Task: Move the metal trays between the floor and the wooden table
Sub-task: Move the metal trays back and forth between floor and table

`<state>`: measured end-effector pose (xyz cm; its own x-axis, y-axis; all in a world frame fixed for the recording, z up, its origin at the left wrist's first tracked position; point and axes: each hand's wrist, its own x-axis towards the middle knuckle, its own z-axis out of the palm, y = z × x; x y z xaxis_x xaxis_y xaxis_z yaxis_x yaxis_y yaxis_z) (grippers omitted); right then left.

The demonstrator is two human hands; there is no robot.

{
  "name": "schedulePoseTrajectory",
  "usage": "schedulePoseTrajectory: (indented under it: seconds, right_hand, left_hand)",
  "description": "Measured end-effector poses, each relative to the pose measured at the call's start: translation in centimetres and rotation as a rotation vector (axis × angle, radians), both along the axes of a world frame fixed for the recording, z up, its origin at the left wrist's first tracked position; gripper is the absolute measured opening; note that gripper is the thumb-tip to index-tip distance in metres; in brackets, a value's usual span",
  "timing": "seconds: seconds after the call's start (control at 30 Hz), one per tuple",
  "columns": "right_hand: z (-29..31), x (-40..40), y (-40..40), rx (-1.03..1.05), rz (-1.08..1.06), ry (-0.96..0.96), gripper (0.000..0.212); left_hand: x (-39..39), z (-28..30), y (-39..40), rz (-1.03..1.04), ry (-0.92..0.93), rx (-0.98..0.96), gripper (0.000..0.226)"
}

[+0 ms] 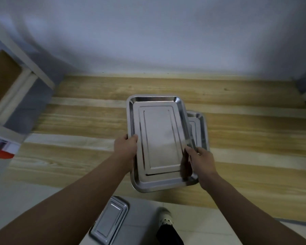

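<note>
Over the wooden table [95,124] we grip the large metal tray [159,138] with left hand [125,147] and right hand [201,160], fingers clamped on its long rims: stiff, light, likely slippery.

Large rectangular tray [159,138]: polished silver metal, glossy, smooth, with stamped rectangular ridges in its base. Smaller rectangular metal tray [200,128], right of the large tray: same mirror-bright finish. Table top [95,121] beneath the large tray: pale wood planks, visible grain, matt. Third metal tray [109,221], below the large tray, on pale smooth floor tiles [34,200]: duller sheen.
</note>
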<state>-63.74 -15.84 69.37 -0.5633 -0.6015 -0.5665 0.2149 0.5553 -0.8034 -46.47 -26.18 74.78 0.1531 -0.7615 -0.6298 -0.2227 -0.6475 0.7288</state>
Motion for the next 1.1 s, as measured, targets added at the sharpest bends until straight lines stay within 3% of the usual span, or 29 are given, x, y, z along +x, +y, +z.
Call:
schedulePoseTrajectory:
  seconds: [0.17, 0.3, 0.4, 0.63, 0.8, 0.97, 1.1]
  right_hand:
    - [-0.4, -2.7, 0.2, -0.064, -0.143, -0.211, 0.036]
    - [-0.5, -3.1, 0.5, -0.175, -0.223, -0.478, 0.033]
    - [-0.3, -2.2, 0.4, -0.227, -0.206, -0.539, 0.029]
    - [-0.4, -4.3, -0.1, -0.141, -0.318, -0.374, 0.021]
    - [-1.0, -6.8, 0.4, -0.038, -0.279, -0.179, 0.018]
    - [-1.4, -7.1, -0.1, -0.052, -0.200, -0.066, 0.014]
    - [-1.9, -7.4, -1.2, -0.023, -0.200, 0.155, 0.027]
  left_hand:
    - [-2.4, -1.1, -1.1, 0.139, 0.093, 0.040, 0.029]
    - [-4.1, -1.8, -1.1, 0.269, 0.232, 0.080, 0.030]
    - [-5.2, -1.9, -0.8, 0.286, 0.312, 0.107, 0.034]
    - [-3.9, -2.3, -1.1, 0.196, 0.344, 0.114, 0.041]
    - [-1.5, -2.4, -2.9, 0.294, 0.188, 0.009, 0.077]
    - [-0.6, -3.1, -3.2, 0.047, 0.020, 0.037, 0.042]
    - [0.6, -4.4, -3.3, 0.018, -0.066, 0.072, 0.044]
